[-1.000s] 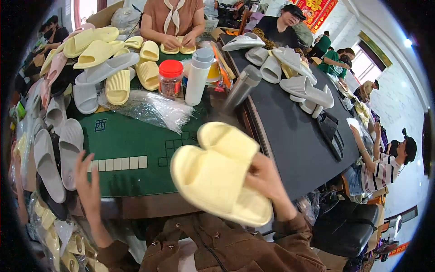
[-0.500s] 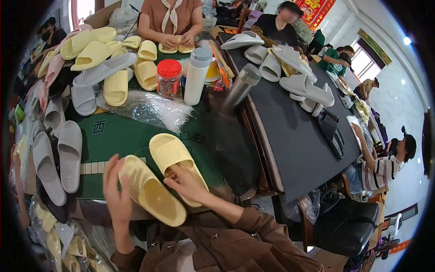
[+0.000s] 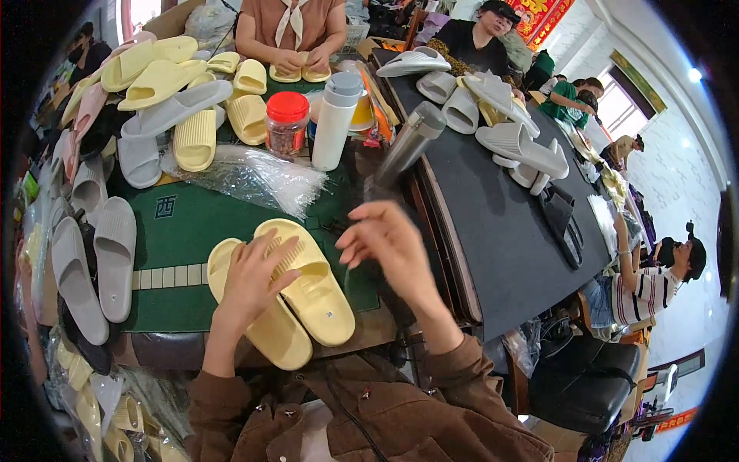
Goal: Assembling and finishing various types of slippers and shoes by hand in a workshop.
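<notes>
Two yellow slippers lie side by side at the near edge of the green mat: the left slipper (image 3: 281, 335) and the right slipper (image 3: 327, 296), toes pointing away from me. My left hand (image 3: 250, 281) is over the pair with its fingers spread. It hides much of the left slipper's strap and reaches across to the right one's. To the right of the pair, my right hand (image 3: 392, 250) is raised, fingers loosely bent and apart, with nothing seen in it. Small dark scissors (image 3: 335, 226) lie just beyond the right slipper, partly hidden behind that hand.
Beyond the mat (image 3: 177, 239) lie clear plastic bags (image 3: 246, 181), a red-lidded jar (image 3: 286, 123), a white bottle (image 3: 336, 123) and a steel flask (image 3: 408, 142). Grey slippers (image 3: 115, 262) sit at left. A black table (image 3: 500, 223) adjoins at right. A co-worker's hands (image 3: 302, 63) hold slippers.
My right hand has let go of the right slipper and risen to the right. My left hand has moved rightward over the straps. Both slippers now lie closer together.
</notes>
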`<state>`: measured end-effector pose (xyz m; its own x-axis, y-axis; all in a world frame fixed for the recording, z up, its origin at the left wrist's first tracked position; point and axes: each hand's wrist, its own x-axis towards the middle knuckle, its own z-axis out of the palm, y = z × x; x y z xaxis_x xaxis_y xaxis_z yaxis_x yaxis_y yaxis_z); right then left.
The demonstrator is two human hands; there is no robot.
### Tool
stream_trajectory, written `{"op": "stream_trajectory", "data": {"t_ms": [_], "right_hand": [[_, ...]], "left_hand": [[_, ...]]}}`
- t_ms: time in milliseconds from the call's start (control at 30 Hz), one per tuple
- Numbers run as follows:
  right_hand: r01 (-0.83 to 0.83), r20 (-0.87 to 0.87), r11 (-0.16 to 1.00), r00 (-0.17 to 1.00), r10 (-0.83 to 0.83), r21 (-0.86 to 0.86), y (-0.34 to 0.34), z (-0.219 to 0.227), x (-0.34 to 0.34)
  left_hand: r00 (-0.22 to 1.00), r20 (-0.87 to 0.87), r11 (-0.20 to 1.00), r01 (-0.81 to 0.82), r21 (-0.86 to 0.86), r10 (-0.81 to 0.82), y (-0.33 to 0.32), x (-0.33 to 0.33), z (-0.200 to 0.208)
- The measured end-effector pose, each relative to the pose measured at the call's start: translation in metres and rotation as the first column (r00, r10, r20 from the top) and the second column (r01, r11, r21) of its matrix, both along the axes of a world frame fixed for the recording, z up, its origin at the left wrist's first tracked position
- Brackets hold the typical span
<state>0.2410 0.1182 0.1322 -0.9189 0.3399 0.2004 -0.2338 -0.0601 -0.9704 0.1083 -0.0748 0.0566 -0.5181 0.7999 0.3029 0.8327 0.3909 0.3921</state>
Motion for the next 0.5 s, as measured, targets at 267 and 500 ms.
{"op": "stream_trajectory", "data": {"t_ms": [267, 500], "right_hand": [[-0.222, -0.547, 0.832, 0.830, -0.112, -0.508, 0.031, 0.084, 0.001], [0.027, 0.049, 0.786, 0.999, 0.004, -0.617, -0.007, -0.058, -0.020]], "left_hand": [[0.992, 0.021, 0.992, 0.125, 0.006, -0.125, 0.000, 0.008, 0.003], [0.990, -0.112, 0.995, 0.095, 0.043, -0.089, -0.008, 0.015, -0.003]]}}
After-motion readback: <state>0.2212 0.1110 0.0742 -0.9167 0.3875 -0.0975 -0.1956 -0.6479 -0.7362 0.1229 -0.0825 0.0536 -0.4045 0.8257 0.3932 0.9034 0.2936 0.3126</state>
